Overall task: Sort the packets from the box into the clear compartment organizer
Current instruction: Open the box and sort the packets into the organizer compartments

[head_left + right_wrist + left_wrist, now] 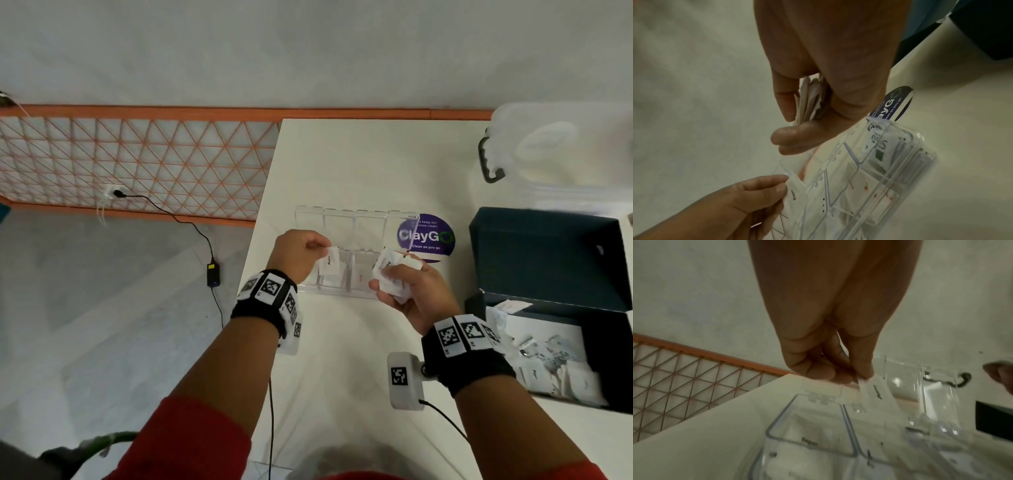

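The clear compartment organizer (356, 219) lies open on the white table, its lids tilted up at the back. My left hand (303, 248) pinches one white packet (331, 262) by its top edge, hanging over the left front compartments; the same packet (875, 391) shows in the left wrist view. My right hand (407, 284) grips a bundle of several white packets (388, 270) just right of the organizer, seen as a stack (809, 99) between thumb and fingers. Packets lie in several compartments, one labelled Stevia (877, 142). The dark blue box (561, 346) with more packets stands at the right.
The box's raised lid (548, 253) stands behind it. A purple round sticker (431, 236) lies under the organizer's right end. A clear lidded tub (555, 154) with a dark handle sits at back right. The table's left edge (263, 212) drops to the floor.
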`<action>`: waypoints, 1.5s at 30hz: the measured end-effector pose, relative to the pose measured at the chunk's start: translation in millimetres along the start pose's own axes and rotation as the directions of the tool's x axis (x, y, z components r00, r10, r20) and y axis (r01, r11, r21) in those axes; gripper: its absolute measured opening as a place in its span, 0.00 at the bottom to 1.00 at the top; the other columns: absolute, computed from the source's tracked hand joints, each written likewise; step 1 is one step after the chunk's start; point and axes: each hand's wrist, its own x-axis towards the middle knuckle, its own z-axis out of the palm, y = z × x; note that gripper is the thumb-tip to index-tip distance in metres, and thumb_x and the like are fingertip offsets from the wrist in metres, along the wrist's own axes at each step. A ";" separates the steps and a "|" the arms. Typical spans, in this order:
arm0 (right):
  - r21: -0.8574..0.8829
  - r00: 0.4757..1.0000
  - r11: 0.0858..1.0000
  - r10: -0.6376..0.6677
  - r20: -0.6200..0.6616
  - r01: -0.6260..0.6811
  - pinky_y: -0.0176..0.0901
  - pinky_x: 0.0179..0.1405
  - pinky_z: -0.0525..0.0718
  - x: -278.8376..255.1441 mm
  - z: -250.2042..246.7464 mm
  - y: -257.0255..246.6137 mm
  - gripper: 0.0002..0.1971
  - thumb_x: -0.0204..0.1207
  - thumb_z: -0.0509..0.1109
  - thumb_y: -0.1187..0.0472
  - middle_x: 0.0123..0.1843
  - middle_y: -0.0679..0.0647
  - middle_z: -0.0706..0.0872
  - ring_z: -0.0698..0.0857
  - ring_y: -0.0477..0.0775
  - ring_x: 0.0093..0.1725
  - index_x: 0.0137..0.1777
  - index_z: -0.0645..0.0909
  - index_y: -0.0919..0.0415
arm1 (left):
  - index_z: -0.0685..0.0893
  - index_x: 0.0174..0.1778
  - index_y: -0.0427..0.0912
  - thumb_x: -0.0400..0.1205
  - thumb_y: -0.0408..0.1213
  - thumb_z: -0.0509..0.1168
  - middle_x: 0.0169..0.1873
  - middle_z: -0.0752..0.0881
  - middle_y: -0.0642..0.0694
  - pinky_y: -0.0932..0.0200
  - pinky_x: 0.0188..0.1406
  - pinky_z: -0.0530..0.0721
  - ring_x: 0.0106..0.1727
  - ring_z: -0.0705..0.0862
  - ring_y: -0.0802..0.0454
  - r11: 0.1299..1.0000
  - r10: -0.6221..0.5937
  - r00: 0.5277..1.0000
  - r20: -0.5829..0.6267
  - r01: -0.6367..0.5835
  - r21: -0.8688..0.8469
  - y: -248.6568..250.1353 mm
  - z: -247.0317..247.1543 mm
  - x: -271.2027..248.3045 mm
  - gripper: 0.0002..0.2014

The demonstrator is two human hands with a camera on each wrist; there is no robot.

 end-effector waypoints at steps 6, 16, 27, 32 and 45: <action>0.000 1.000 1.000 0.024 -0.016 -0.024 0.46 0.31 0.90 -0.5 -4.2 -4.6 0.19 0.74 0.72 0.76 0.44 0.62 0.93 0.93 0.65 0.40 0.64 0.81 0.64 | 0.91 0.47 0.43 0.78 0.31 0.71 0.46 0.91 0.45 0.59 0.53 0.84 0.48 0.88 0.49 0.973 0.001 0.996 0.092 -0.022 0.229 -7.8 29.6 8.6 0.06; -0.150 0.999 0.988 0.025 0.021 -0.022 0.44 0.31 0.87 -6.3 1.4 -2.0 0.19 0.72 0.75 0.74 0.47 0.62 0.92 0.91 0.62 0.39 0.63 0.82 0.62 | 0.88 0.44 0.54 0.76 0.44 0.74 0.42 0.86 0.59 0.69 0.43 0.79 0.38 0.80 0.65 0.988 0.119 0.991 -0.052 -0.124 -0.093 12.5 31.1 -16.6 0.03; -0.227 0.993 0.968 -0.118 -0.029 0.109 0.42 0.30 0.87 -5.7 4.8 -16.0 0.13 0.68 0.79 0.76 0.41 0.55 0.93 0.92 0.54 0.37 0.49 0.85 0.62 | 0.85 0.58 0.58 0.76 0.30 0.73 0.34 0.82 0.55 0.58 0.45 0.82 0.37 0.82 0.57 0.958 0.140 0.943 0.301 -0.053 -0.281 36.0 12.4 -37.1 0.20; -0.216 0.984 0.962 -0.176 -0.008 0.170 0.43 0.29 0.87 -3.8 11.0 -19.8 0.12 0.68 0.77 0.77 0.37 0.56 0.90 0.88 0.53 0.33 0.46 0.85 0.62 | 0.86 0.51 0.55 0.76 0.33 0.72 0.35 0.88 0.52 0.64 0.38 0.80 0.34 0.84 0.60 0.990 0.097 0.914 0.395 -0.049 -0.129 35.0 14.2 -41.6 0.12; -0.236 0.988 0.961 -0.153 -0.015 0.145 0.45 0.35 0.89 -0.8 28.0 -10.3 0.15 0.69 0.80 0.75 0.42 0.61 0.90 0.91 0.57 0.38 0.55 0.84 0.69 | 0.87 0.54 0.47 0.76 0.26 0.72 0.41 0.91 0.50 0.63 0.36 0.86 0.40 0.90 0.54 0.910 0.032 0.987 0.155 0.035 -0.412 27.3 19.9 -39.5 0.14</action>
